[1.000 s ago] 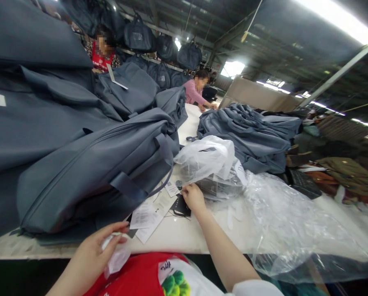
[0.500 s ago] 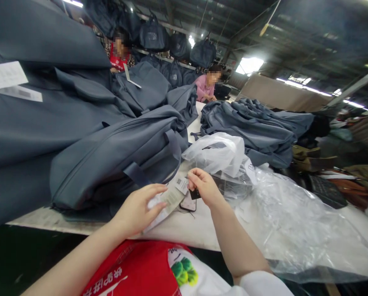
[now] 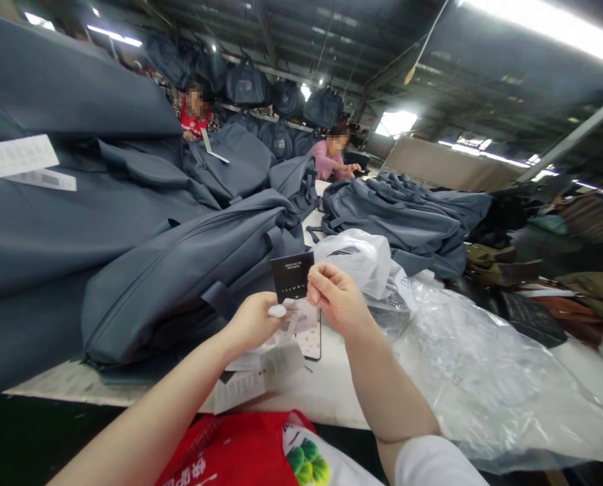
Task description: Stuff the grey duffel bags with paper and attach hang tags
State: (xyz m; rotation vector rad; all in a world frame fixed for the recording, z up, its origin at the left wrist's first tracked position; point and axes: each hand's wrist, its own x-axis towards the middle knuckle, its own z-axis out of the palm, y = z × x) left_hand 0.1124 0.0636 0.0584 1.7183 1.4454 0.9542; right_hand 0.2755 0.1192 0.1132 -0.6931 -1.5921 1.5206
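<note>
My right hand is closed in a pinch at the right edge of a black hang tag with white lettering, held upright. Closed beside the tag's lower left corner is my left hand; a bunch of white paper tags hangs from it over the table edge. A small white oval shows at its thumb; I cannot make out what it is. Beneath the hands lies a phone with a pale patterned face, partly covered. Just beyond them rests a dark blue-grey bag with straps.
More blue-grey bags are piled across the white table and at left, where a white label shows. Clear plastic bags spread at right. Two people work at the far side.
The black tag has come up from low by my right hand and now faces me. My left hand has closed and turned, and the white tags hang lower, nearer my body.
</note>
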